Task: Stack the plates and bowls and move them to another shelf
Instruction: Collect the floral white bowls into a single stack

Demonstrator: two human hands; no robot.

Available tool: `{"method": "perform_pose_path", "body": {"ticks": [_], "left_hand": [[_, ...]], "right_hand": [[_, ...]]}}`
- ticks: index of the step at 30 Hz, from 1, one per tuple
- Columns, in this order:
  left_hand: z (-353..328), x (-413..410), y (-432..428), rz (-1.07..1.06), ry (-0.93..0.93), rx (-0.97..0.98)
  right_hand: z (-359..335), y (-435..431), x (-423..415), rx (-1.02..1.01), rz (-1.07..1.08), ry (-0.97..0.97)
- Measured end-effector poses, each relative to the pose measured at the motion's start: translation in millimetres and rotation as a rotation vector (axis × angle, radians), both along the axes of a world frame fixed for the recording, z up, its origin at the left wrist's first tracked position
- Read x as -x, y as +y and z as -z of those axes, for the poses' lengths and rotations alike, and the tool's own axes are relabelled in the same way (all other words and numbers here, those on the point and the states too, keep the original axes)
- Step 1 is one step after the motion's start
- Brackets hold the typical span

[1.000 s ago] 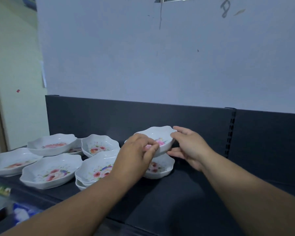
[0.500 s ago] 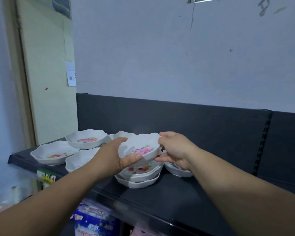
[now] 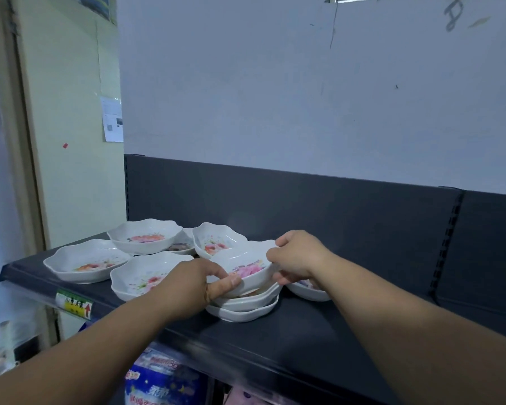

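— Dark shelf (image 3: 319,334) under a pale wall: how far along are you?

— Early, I'd judge. Nearest you, your left hand (image 3: 193,283) and right hand (image 3: 300,258) are both closed on the rim of a flowered bowl (image 3: 246,266), held just over a short stack (image 3: 243,306) of nested bowls.

— And what's left?

— Plenty. Another bowl (image 3: 307,289) sits beside the stack, under your right wrist, and farther off, to the left and behind, the loose bowls (image 3: 145,235) lie single. None has reached another shelf yet.
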State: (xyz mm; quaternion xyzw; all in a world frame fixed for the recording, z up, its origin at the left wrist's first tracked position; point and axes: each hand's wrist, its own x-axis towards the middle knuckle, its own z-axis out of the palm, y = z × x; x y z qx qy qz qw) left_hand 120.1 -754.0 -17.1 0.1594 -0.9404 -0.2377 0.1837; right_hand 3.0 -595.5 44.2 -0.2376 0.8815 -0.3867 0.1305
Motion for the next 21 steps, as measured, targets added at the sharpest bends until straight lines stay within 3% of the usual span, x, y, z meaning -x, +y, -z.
{"method": "perform_pose_path", "body": {"ticks": [7, 9, 13, 17, 21], "left_hand": [[5, 10, -4, -0.048, -0.019, 0.157], [3, 11, -5, -0.060, -0.031, 0.188], [-3, 19, 6, -0.068, 0.048, 0.177], [-13, 38, 51, 0.037, 0.304, 0.164], [-10, 72, 112, 0.197, 0.266, 0.258]], "right_hand": [[0, 17, 10, -0.119, 0.015, 0.078], [2, 25, 22, -0.142, 0.053, 0.192], [3, 51, 45, -0.377, 0.122, 0.416], [16, 78, 72, -0.430, 0.128, 0.367], [34, 97, 94, -0.403, 0.107, 0.316]]}}
